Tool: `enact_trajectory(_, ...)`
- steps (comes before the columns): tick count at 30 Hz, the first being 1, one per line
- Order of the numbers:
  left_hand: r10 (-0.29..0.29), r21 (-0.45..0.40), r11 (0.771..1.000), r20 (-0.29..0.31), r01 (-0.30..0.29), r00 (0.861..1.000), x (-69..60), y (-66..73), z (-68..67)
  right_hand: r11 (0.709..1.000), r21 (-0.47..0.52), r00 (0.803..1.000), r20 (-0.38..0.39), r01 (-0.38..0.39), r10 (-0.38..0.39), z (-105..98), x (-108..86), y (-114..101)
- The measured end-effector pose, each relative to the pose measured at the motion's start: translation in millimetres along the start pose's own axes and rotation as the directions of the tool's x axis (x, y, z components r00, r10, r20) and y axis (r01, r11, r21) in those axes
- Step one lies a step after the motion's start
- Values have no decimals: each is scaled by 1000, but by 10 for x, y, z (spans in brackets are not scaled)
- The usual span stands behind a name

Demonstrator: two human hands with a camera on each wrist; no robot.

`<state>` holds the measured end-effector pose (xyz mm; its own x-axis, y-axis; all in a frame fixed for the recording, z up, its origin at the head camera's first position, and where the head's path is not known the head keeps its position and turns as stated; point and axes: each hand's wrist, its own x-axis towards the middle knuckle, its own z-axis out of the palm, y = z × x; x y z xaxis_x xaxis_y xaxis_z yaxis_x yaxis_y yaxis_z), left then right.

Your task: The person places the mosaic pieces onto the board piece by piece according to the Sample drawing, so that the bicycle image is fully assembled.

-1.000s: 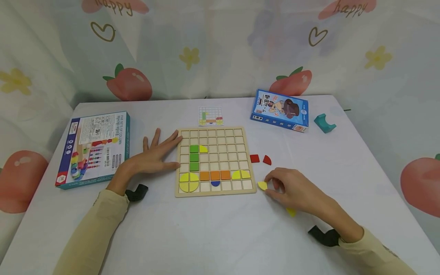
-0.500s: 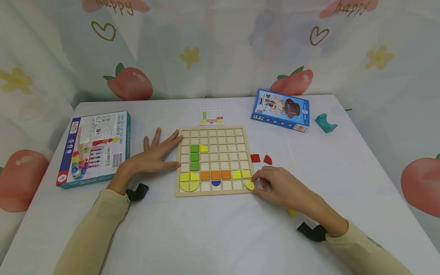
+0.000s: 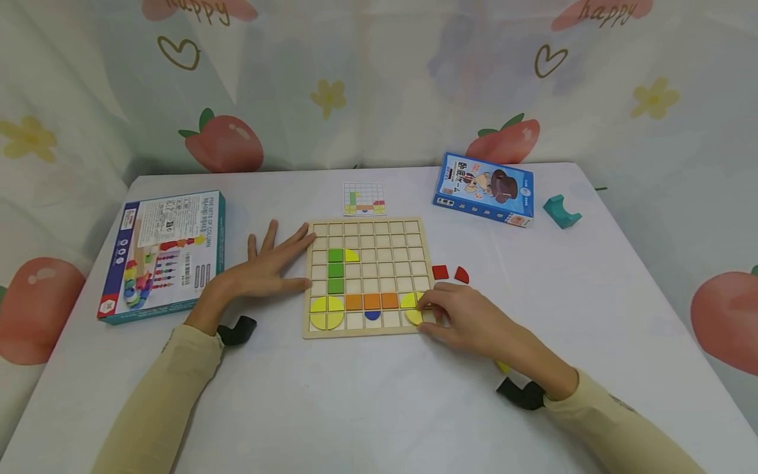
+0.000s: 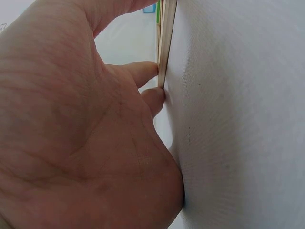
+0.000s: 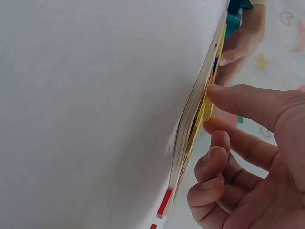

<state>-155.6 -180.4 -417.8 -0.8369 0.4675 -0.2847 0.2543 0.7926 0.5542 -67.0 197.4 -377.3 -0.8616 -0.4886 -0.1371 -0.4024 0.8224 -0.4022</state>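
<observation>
A square wooden grid board (image 3: 361, 335) lies on the white table, bearing green and orange squares, yellow quarter-circles and a blue half-circle. My right hand (image 3: 482, 326) pinches a yellow quarter-circle piece (image 3: 412, 317) between thumb and index finger over the board's lower right cells. In the right wrist view the yellow piece (image 5: 208, 109) sits between those two fingertips, and the other fingers are curled. My left hand (image 3: 260, 271), its fingers spread, touches the board's left edge; in the left wrist view, fingers meet the wooden side (image 4: 167, 43).
Right of the board lie a red square (image 3: 440, 272) and a red quarter-circle (image 3: 462, 275). Another yellow piece (image 3: 502, 366) is partly hidden under my right forearm. A pattern card (image 3: 364, 199), a blue box (image 3: 483, 191), a teal piece (image 3: 561, 212) and a larger box (image 3: 162, 257) surround the board.
My right hand has moved left with the yellow quarter-circle, from beside the board to over its lower right cells. The left hand stays at the left edge.
</observation>
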Motion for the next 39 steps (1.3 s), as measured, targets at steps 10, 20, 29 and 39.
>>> enact_trajectory(10, 2, 0, 1000, 4, -2, 1000, -7, 15, -11, 999, -22, 999, 15, -31, 31, 15, 35, -48)
enact_trajectory(20, -1, 6, 1000, 6, 1, 1000, -8, 15, -12, 999, -24, 999, 10, -30, 30, 26, 46, -62)
enact_trajectory(29, 7, -2, 1000, 3, -7, 1000, -8, 4, -8, 1000, -19, 1000, 8, -9, 9, 36, 44, -51)
enact_trajectory(39, -1, 0, 1000, 8, 1, 1000, -5, 1, -8, 1000, -22, 1000, 7, -10, 10, 35, 45, -57)
